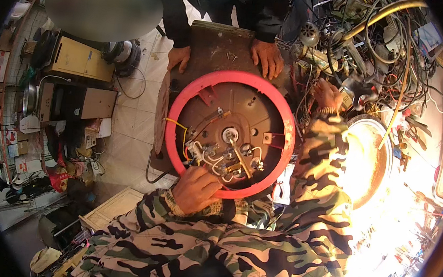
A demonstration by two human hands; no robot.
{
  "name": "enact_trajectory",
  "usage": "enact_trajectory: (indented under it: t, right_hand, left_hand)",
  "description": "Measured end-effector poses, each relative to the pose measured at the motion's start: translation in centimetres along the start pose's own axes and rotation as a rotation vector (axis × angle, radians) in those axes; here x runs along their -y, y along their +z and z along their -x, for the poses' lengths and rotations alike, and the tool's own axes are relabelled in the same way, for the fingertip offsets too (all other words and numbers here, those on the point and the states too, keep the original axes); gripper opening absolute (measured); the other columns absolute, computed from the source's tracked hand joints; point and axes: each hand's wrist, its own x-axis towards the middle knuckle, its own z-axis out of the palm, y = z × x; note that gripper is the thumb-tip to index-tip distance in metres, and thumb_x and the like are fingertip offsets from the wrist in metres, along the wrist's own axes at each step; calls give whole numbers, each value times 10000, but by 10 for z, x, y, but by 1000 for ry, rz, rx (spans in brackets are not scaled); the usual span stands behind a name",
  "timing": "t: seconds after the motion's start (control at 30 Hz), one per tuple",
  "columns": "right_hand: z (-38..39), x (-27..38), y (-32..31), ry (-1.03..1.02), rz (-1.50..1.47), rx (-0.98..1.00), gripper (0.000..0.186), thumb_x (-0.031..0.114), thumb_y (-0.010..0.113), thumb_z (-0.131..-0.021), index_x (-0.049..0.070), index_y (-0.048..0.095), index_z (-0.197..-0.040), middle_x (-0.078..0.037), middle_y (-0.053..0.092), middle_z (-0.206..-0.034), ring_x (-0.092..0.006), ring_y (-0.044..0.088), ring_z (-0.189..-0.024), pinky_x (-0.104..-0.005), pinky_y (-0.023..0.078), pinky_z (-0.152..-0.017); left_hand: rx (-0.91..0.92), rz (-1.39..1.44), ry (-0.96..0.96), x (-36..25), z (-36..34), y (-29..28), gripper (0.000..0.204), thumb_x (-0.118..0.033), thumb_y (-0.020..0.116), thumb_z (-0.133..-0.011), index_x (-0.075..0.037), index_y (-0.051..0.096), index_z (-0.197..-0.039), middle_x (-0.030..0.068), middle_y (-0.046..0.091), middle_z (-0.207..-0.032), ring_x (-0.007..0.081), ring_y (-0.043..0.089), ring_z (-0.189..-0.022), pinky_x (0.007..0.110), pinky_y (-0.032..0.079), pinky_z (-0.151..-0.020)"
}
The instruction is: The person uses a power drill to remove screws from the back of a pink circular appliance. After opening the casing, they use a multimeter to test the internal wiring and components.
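What the right hand (328, 96) touches is unclear; glare hides the lower-right clutter (404, 259).

The left hand (195, 190), fingers curled, sits at the view's seven o'clock; the right arm (323, 157) stretches forward, right hand (328, 96) at two.

pale tiled floor (137, 103), harsh glare (373, 262) at lower right

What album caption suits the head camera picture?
Left hand at the near edge of the red ring, right hand beside tangled cables.
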Motion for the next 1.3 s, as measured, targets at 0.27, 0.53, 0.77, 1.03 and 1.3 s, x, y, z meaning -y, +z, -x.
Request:
enact_trajectory:
  t: [0.27, 0.53, 0.77, 1.03, 1.3]
  right_hand:
    - [266, -39, -74, -185, 337, 38, 294, 239, 550, -1028, -23, 676, -983, -34, 625, -743, -122, 537, -672, -289, 443, -624]
    - [348, -38, -91, -101, 392, -166, 330, 229, 502, -1060, -57, 668, -1060, -72, 671, -847, -115, 566, -743, -270, 469, -683]
    - [285, 168, -144, -836, 73, -272, 464, 338, 378, -1084, -52, 624, -1145, -152, 673, -1007, -228, 645, -852, -357, 520, -827]
    - [282, 314, -93, -1241, 128, -231, 413, 320, 471, -1054, -53, 594, -1181, -132, 648, -1049, -206, 621, -926, -347, 504, -885]
    - [304, 310, -41, -1416, 279, -200, 407, 302, 564, -1023, -55, 565, -1218, -111, 623, -1091, -185, 597, -1000, -338, 487, -942]
  left_hand:
    - [-528, -60, -225, 40, 6, -51, 338, -192, 782, -844, -25, 658, -1111, 150, 661, -1102, 336, 617, -1019, 433, 493, -888]
    - [-594, 134, -210, 92, -13, -50, 347, -94, 652, -957, -3, 595, -1287, 179, 594, -1242, 318, 592, -1150, 404, 459, -1010]
    - [-548, 12, -264, 113, -10, -32, 325, -121, 688, -894, -17, 579, -1182, 212, 558, -1209, 410, 540, -1135, 509, 443, -973]
    - [-625, 4, -244, 101, -17, -42, 356, -121, 732, -838, 1, 612, -1150, 218, 596, -1183, 413, 580, -1102, 481, 479, -948]
    - [-593, 21, -253, 96, -17, -44, 352, -122, 767, -848, 12, 631, -1145, 190, 577, -1206, 397, 602, -1042, 481, 511, -880]
